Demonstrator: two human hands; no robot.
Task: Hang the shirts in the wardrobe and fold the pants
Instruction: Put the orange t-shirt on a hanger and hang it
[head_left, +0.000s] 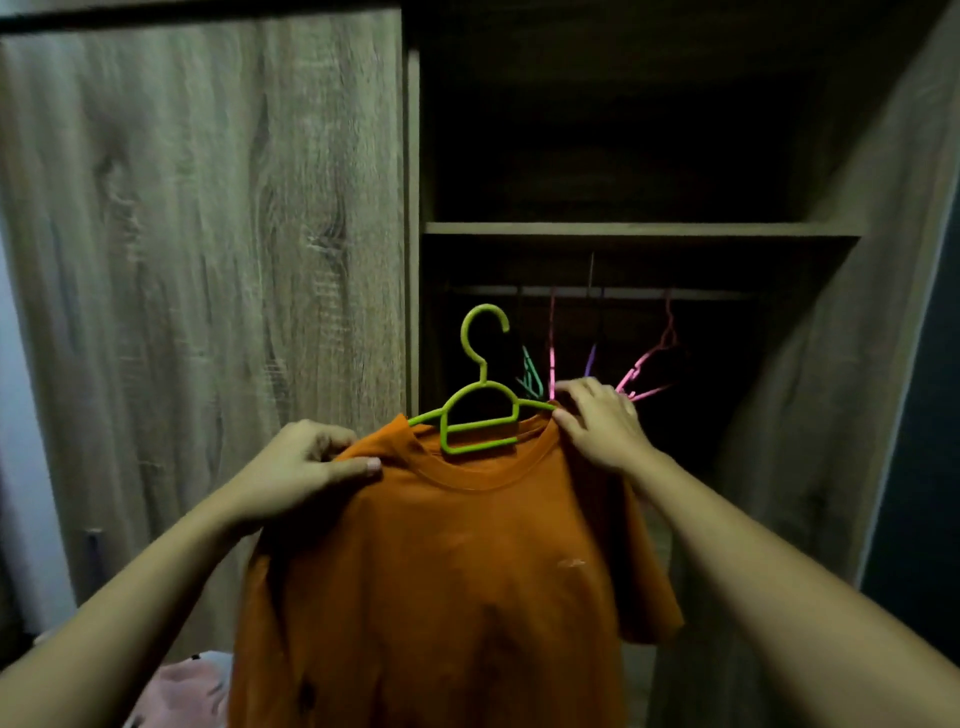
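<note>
An orange T-shirt (457, 582) hangs in front of me on a green plastic hanger (480, 410) whose hook points up, below the level of the wardrobe rail (623, 292). My left hand (301, 467) pinches the shirt's left shoulder between thumb and fingers. My right hand (597, 421) grips the right shoulder of the shirt where the hanger's arm goes under the cloth. The hanger's arm ends are hidden inside the shirt.
The open wardrobe has a shelf (639, 228) above the rail. Several empty hangers, pink (649, 358), teal (532, 371) and purple, hang from the rail. A closed wooden door (208, 260) is on the left. Pinkish clothing (182, 691) lies at the bottom left.
</note>
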